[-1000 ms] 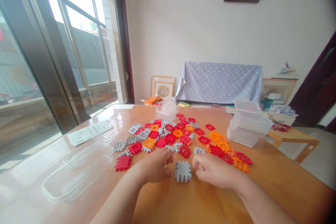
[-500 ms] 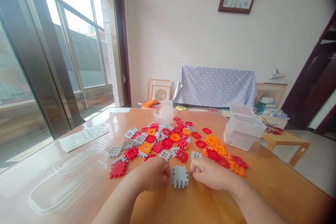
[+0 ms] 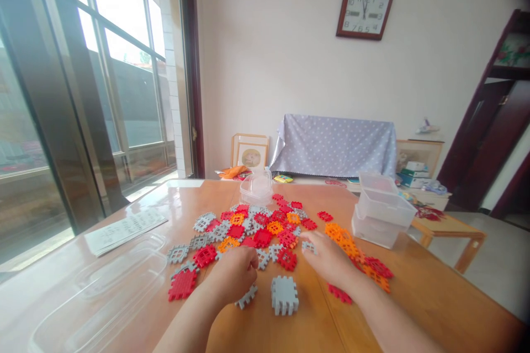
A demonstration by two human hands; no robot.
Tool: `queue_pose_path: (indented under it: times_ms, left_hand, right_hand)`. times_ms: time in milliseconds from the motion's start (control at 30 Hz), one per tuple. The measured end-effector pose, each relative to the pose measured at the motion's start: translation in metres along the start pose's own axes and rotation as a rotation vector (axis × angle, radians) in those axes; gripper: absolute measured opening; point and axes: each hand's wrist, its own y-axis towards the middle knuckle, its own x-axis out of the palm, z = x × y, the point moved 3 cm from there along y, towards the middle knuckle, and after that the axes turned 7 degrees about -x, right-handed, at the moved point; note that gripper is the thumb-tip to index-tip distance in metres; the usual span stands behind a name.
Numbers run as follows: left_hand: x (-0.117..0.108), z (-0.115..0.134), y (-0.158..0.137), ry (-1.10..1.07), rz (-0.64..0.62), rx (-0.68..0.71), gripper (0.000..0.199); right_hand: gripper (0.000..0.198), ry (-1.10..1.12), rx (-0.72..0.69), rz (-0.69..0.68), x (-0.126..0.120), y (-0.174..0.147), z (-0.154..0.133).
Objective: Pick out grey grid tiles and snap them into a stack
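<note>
A thick grey notched block (image 3: 284,293), like a small stack of interlocking tiles, sits on the table between my hands. My left hand (image 3: 237,274) is closed to its left; whatever its fingers may hold is hidden. Just beneath that hand, a grey notched tile (image 3: 247,298) shows in part. My right hand (image 3: 329,259) is farther out, fingers and thumb around a grey window tile (image 3: 308,247) at the right of the pile. In front of both hands spreads a pile of red, grey and orange tiles, among them a red window tile (image 3: 286,258).
Clear plastic boxes (image 3: 383,218) are stacked at the right, and another clear container (image 3: 255,187) stands behind the pile. A transparent lid (image 3: 103,298) and a printed sheet (image 3: 126,231) lie at the left. Orange tiles (image 3: 343,238) cluster beyond my right forearm.
My right hand has moved forward from beside the grey block to the grey window tile. My left hand has shifted slightly left, and a grey tile now shows beneath it. The view has tilted up.
</note>
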Motion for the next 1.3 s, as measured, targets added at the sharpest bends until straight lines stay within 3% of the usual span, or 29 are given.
queue_pose_path:
  times_ms: [233, 333, 433, 533, 633, 800, 1067, 1300]
  left_hand:
    - [0.003, 0.003, 0.002, 0.0, 0.106, 0.05, 0.017]
    - [0.003, 0.002, 0.002, -0.008, 0.097, 0.047, 0.017]
    - [-0.001, 0.002, 0.002, -0.02, 0.1, 0.027, 0.017]
    - [-0.004, 0.003, 0.001, -0.03, 0.096, 0.016, 0.015]
    - [-0.006, 0.005, 0.001, -0.037, 0.087, 0.014, 0.012]
    - [-0.003, 0.005, 0.002, -0.027, 0.089, 0.018, 0.012]
    - [-0.003, 0.005, 0.001, -0.009, 0.089, -0.003, 0.014]
    - [-0.006, 0.007, 0.001, -0.042, 0.121, 0.003, 0.011]
  right_hand:
    - [0.071, 0.046, -0.113, -0.3, 0.032, 0.037, -0.02]
    - [0.064, 0.031, -0.159, -0.359, 0.035, 0.041, -0.017]
    - [0.039, -0.05, -0.213, -0.297, 0.024, 0.036, -0.009]
    - [0.018, -0.157, -0.118, -0.229, 0.009, 0.032, 0.006]
    - [0.025, -0.228, 0.026, -0.152, 0.0, 0.037, 0.019]
    - [0.018, -0.284, 0.11, -0.112, 0.009, 0.059, 0.031]
    - [0.019, -0.233, 0.131, -0.142, 0.032, 0.084, 0.052]
    - [0.026, -0.065, 0.166, -0.023, 0.039, 0.09, 0.069]
